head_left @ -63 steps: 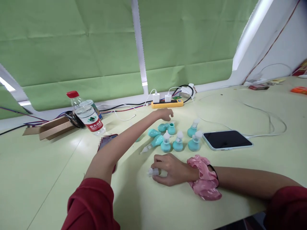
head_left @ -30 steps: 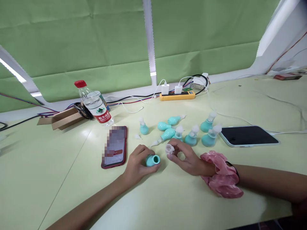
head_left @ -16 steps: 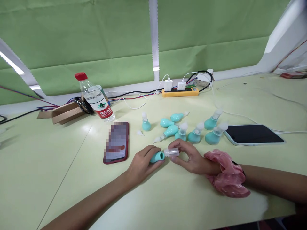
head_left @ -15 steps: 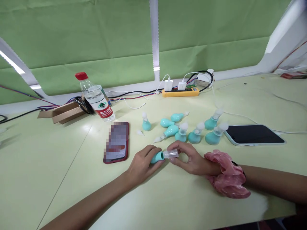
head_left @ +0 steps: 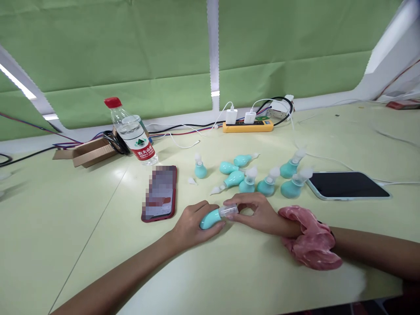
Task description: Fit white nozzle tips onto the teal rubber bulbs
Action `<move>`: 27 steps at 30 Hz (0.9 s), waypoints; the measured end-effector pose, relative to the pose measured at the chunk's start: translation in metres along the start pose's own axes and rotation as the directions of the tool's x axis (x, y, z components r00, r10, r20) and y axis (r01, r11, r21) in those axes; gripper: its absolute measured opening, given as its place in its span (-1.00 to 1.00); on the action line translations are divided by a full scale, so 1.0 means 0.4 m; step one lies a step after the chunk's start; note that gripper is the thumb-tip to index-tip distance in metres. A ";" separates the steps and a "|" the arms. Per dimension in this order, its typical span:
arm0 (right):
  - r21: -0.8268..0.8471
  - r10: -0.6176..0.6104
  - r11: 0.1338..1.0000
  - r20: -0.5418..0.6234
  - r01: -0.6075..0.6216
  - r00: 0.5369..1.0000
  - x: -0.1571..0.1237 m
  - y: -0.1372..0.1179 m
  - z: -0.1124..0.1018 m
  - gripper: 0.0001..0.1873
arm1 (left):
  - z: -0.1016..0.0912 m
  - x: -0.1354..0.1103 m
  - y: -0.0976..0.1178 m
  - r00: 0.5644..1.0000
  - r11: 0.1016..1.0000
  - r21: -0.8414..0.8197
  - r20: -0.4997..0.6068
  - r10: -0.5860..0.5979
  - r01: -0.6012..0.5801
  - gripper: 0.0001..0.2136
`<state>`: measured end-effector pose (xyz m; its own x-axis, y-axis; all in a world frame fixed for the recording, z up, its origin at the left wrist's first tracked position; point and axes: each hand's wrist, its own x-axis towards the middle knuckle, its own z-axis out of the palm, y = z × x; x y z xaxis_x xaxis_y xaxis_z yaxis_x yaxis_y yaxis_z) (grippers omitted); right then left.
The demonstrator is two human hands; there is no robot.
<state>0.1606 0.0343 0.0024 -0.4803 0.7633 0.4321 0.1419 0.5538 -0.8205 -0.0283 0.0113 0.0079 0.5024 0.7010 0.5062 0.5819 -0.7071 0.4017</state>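
My left hand [head_left: 190,223] is closed round a small teal rubber bulb [head_left: 210,218] that lies on the pale green table [head_left: 98,245]. My right hand [head_left: 259,215] pinches a clear plastic nozzle [head_left: 229,210] seated in the bulb's mouth. A pink scrunchie [head_left: 310,238] sits on my right wrist. Behind the hands stand and lie several more teal bulbs with clear tips [head_left: 267,183]; one stands alone [head_left: 199,168] with a loose white tip [head_left: 190,180] beside it.
A red phone [head_left: 160,192] lies left of my hands, a dark phone [head_left: 348,185] on a cable at right. A water bottle [head_left: 131,132], a cardboard box [head_left: 88,151] and a yellow power strip [head_left: 247,126] with chargers stand near the green wall.
My left hand fetched a teal bulb from the group and brought it near. My right hand lifted the clear nozzle and pushed it into the bulb's mouth.
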 end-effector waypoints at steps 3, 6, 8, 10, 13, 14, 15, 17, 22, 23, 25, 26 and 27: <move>-0.018 -0.058 0.998 0.035 0.059 0.998 0.003 0.001 -0.004 -0.78 | -0.007 0.007 0.003 0.994 0.988 -0.108 0.044 -0.105 0.109 -0.81; -0.089 -0.190 0.976 0.091 0.198 0.978 0.008 0.000 -0.012 -0.78 | -0.013 0.016 0.006 0.968 0.944 -0.233 0.148 -0.204 0.235 -0.81; -0.150 -0.277 0.943 0.138 0.297 0.951 0.009 -0.001 -0.017 -0.77 | -0.014 0.018 0.007 0.962 0.937 -0.246 0.181 -0.205 0.246 -0.82; -0.209 -0.334 0.905 0.186 0.369 0.924 0.008 -0.001 -0.019 -0.76 | -0.012 0.016 0.008 0.973 0.956 -0.208 0.151 -0.176 0.206 -0.82; -0.248 -0.331 0.893 0.201 0.375 0.922 0.002 -0.004 -0.014 -0.79 | -0.003 0.009 0.011 0.992 0.986 -0.122 0.068 -0.105 0.112 -0.82; -0.239 -0.310 0.907 0.173 0.345 0.935 0.000 -0.006 -0.010 -0.80 | 0.001 0.007 0.012 0.995 0.991 -0.096 0.037 -0.088 0.091 -0.83; -0.216 -0.278 0.928 0.133 0.302 0.951 -0.001 -0.008 -0.006 -0.82 | 0.004 0.006 0.014 0.997 0.995 -0.072 0.004 -0.076 0.076 -0.83; -0.133 -0.177 0.974 0.054 0.183 0.983 -0.002 -0.013 0.002 -0.85 | 0.011 0.003 0.018 0.996 0.998 -0.030 -0.057 -0.065 0.063 -0.83; 0.164 0.206 0.963 0.072 -0.215 0.976 0.005 -0.024 0.013 -0.78 | 0.019 -0.001 0.027 0.991 0.997 0.059 -0.128 -0.033 0.041 -0.83; 0.222 0.270 0.932 0.105 -0.288 0.957 0.007 -0.026 0.012 -0.76 | 0.019 -0.002 0.027 0.991 0.997 0.068 -0.129 -0.023 0.032 -0.83; 0.316 0.356 0.859 0.199 -0.403 0.913 0.012 -0.029 0.010 -0.72 | 0.018 -0.005 0.024 0.993 0.997 0.079 -0.119 0.000 0.009 -0.83; 0.349 0.378 0.826 0.242 -0.443 0.894 0.013 -0.029 0.010 -0.71 | 0.017 -0.006 0.021 0.993 0.996 0.084 -0.115 0.008 0.001 -0.83; 0.371 0.393 0.800 0.271 -0.472 0.879 0.014 -0.029 0.010 -0.70 | 0.018 -0.006 0.017 0.994 0.996 0.090 -0.111 0.011 -0.001 -0.82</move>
<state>0.1530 0.0309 0.0128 -0.6006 0.7983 -0.0441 0.0195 -0.0406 -0.9990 -0.0210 0.0053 0.0040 0.4349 0.6786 0.5919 0.6368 -0.6966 0.3306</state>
